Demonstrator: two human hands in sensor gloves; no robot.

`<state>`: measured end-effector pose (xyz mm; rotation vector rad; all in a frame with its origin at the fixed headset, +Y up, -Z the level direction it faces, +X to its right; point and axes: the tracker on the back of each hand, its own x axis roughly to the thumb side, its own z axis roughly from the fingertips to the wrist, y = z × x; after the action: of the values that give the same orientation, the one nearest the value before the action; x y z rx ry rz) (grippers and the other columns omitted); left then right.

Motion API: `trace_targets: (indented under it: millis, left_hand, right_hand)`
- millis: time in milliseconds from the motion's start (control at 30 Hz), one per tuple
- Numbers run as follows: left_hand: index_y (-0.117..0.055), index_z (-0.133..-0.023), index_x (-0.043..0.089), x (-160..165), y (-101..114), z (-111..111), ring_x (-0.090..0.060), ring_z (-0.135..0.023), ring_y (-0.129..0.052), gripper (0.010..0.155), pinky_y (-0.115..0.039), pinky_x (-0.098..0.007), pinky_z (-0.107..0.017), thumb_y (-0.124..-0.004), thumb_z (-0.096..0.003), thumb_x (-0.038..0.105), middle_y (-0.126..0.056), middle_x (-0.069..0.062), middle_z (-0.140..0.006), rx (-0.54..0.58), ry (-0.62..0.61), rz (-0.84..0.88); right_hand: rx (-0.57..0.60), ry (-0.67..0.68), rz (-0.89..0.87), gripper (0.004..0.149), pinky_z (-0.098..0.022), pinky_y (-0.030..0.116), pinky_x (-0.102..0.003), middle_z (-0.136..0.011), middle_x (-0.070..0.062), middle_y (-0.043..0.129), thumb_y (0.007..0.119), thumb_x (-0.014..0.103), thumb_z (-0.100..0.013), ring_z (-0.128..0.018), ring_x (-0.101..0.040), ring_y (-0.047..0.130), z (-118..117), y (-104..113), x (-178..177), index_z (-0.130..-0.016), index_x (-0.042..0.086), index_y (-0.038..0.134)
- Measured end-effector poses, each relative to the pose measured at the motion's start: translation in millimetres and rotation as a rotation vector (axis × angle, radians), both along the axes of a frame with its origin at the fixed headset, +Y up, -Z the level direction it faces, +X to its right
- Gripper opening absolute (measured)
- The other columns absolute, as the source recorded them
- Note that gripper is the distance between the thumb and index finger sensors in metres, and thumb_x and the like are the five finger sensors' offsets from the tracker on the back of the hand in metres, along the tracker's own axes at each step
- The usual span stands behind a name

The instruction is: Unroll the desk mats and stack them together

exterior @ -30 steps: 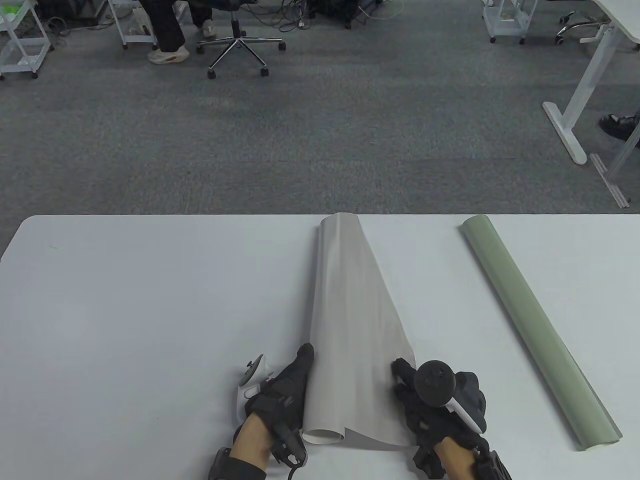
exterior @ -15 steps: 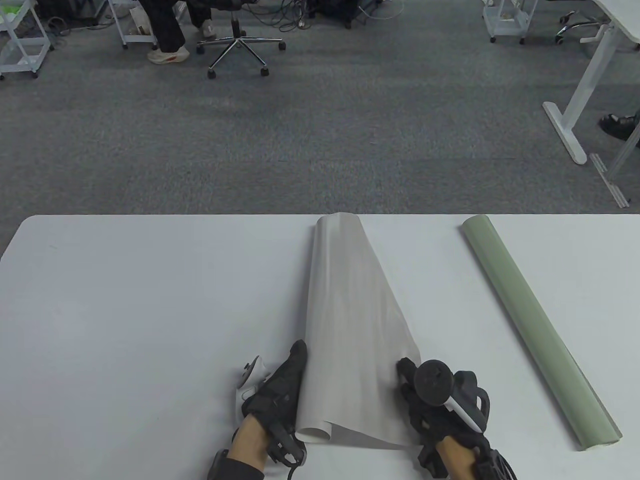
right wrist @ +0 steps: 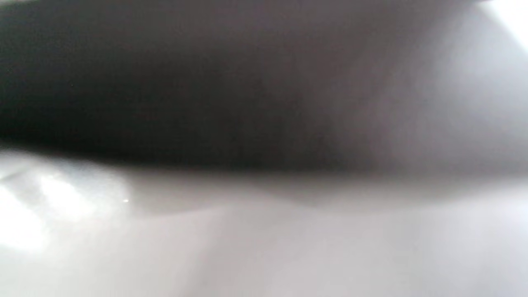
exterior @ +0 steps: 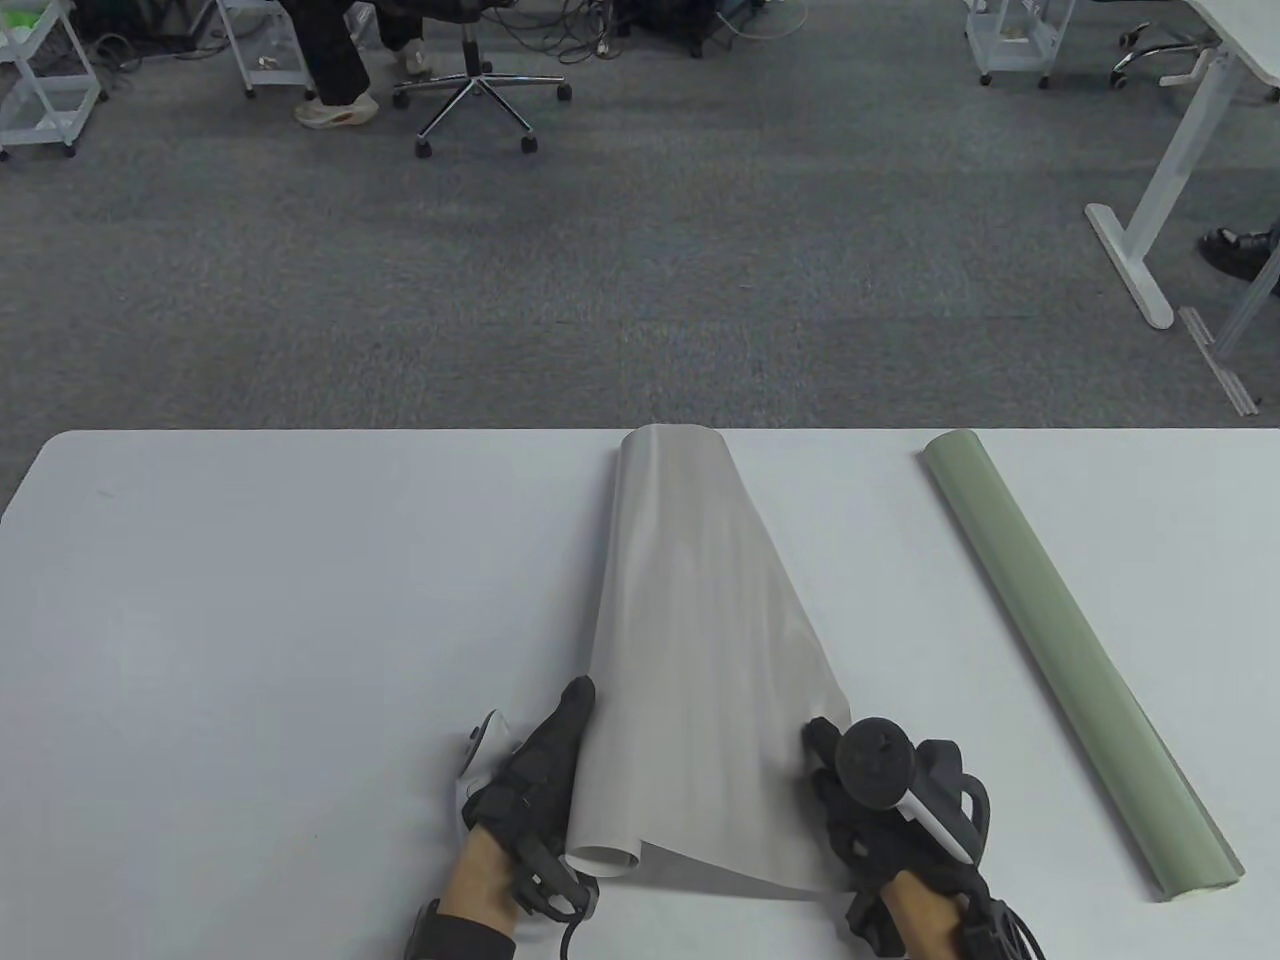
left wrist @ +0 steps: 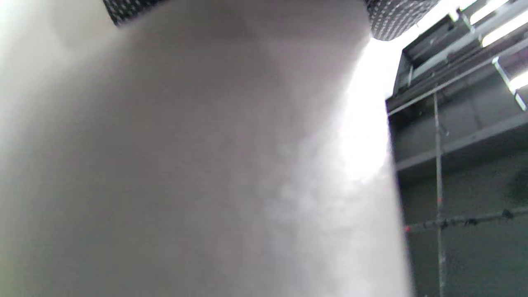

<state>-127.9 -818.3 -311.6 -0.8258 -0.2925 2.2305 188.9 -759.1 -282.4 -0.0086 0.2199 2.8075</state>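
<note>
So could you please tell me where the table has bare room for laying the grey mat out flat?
The widest bare stretch of table lies left of the grey mat and the left hand. A narrower strip runs between the grey mat and the green roll. It is crowded at the near edge, where the right hand meets the mat's corner.

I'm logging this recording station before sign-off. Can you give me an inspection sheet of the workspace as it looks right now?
Surface: white table, no marks seen.
Job's things: grey mat partly unrolled, roll on its left side, near end more open than far end; green mat fully rolled, lying apart on the right.
Clutter: nothing seen on the table.
Grippers: left hand rests against the grey roll; right hand holds the loose right edge near the corner.
Cables: glove lead at the left wrist; a tangle on the far floor.
Surroundings: grey carpet, office chair, seated person's legs, white desk frame.
</note>
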Motion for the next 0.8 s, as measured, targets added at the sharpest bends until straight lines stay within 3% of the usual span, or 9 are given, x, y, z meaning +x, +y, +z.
trace_targets:
  millis: [133, 200, 300, 367, 433, 533, 633, 733, 800]
  left_hand:
    - [-0.018, -0.108, -0.016, 0, 0, 1, -0.038, -0.09, -0.098, 0.097, -0.094, -0.049, -0.061, -0.057, -0.0625, 0.06, -0.061, -0.02, -0.109, -0.006, 0.023, 0.041]
    - [-0.021, -0.106, -0.012, 0, -1, 2, -0.04, -0.089, -0.1, 0.092, -0.097, -0.047, -0.059, -0.057, -0.0626, 0.061, -0.06, -0.02, -0.109, -0.03, 0.038, 0.077]
    - [-0.017, -0.11, -0.013, -1, 2, 0, -0.038, -0.084, -0.103, 0.095, -0.098, -0.045, -0.056, -0.057, -0.0628, 0.06, -0.054, -0.028, -0.117, 0.002, 0.021, 0.038]
    - [-0.006, -0.113, -0.012, -2, 1, -1, -0.034, -0.082, -0.102, 0.101, -0.095, -0.043, -0.055, -0.053, -0.0626, 0.062, -0.054, -0.029, -0.119, 0.045, -0.001, 0.019]
    - [-0.008, -0.115, -0.011, -3, 1, 0, -0.037, -0.084, -0.1, 0.099, -0.093, -0.046, -0.056, -0.055, -0.0628, 0.06, -0.065, -0.023, -0.114, 0.018, 0.027, 0.057]
    - [-0.01, -0.112, -0.011, -5, 0, -1, -0.039, -0.092, -0.095, 0.097, -0.09, -0.051, -0.063, -0.055, -0.063, 0.06, -0.06, -0.023, -0.112, 0.014, 0.042, 0.06]
    - [-0.017, -0.108, -0.013, -6, -1, -1, -0.043, -0.093, -0.096, 0.094, -0.094, -0.05, -0.061, -0.053, -0.0628, 0.061, -0.056, -0.026, -0.114, 0.001, 0.036, 0.124]
    - [-0.007, -0.113, -0.01, -9, 2, -2, -0.04, -0.089, -0.1, 0.098, -0.098, -0.046, -0.058, -0.054, -0.0629, 0.059, -0.05, -0.035, -0.119, 0.025, 0.042, 0.067]
    - [-0.001, -0.114, -0.007, -13, 2, -3, -0.036, -0.087, -0.099, 0.098, -0.096, -0.044, -0.057, -0.052, -0.0634, 0.059, -0.054, -0.031, -0.119, 0.048, 0.025, 0.076]
  right_hand:
    - [-0.006, -0.004, 0.031, 0.053, -0.035, 0.089, -0.038, -0.083, -0.016, 0.084, 0.076, 0.025, -0.055, -0.041, -0.012, 0.098, -2, 0, 1, -0.106, 0.019, 0.066]
    - [-0.006, -0.018, 0.03, 0.053, -0.035, 0.089, -0.038, -0.083, -0.016, 0.084, 0.076, 0.025, -0.055, -0.041, -0.012, 0.098, -1, -1, 5, -0.106, 0.019, 0.066]
    - [-0.018, -0.024, 0.013, 0.053, -0.035, 0.088, -0.039, -0.083, -0.016, 0.084, 0.076, 0.025, -0.055, -0.041, -0.012, 0.098, -2, -1, 9, -0.106, 0.02, 0.066]
    - [-0.016, -0.022, 0.026, 0.053, -0.035, 0.089, -0.039, -0.083, -0.016, 0.084, 0.077, 0.025, -0.055, -0.041, -0.012, 0.098, -2, -1, 9, -0.106, 0.02, 0.066]
    - [-0.015, -0.023, 0.03, 0.053, -0.035, 0.089, -0.039, -0.083, -0.016, 0.084, 0.076, 0.025, -0.055, -0.041, -0.012, 0.098, -1, -1, 8, -0.106, 0.02, 0.066]
    - [-0.018, -0.024, 0.033, 0.053, -0.035, 0.088, -0.039, -0.083, -0.016, 0.084, 0.077, 0.025, -0.055, -0.041, -0.012, 0.098, -1, -1, 8, -0.106, 0.02, 0.066]
    - [-0.015, -0.031, 0.021, 0.053, -0.035, 0.088, -0.039, -0.083, -0.016, 0.084, 0.076, 0.025, -0.055, -0.041, -0.012, 0.098, -1, 0, 10, -0.106, 0.02, 0.066]
    - [-0.022, -0.032, 0.029, 0.053, -0.035, 0.088, -0.039, -0.083, -0.016, 0.084, 0.076, 0.025, -0.055, -0.041, -0.012, 0.098, -1, -1, 11, -0.106, 0.02, 0.066]
    - [-0.021, -0.033, 0.029, 0.053, -0.035, 0.088, -0.039, -0.083, -0.016, 0.084, 0.076, 0.025, -0.055, -0.041, -0.012, 0.098, -1, 1, 11, -0.106, 0.019, 0.066]
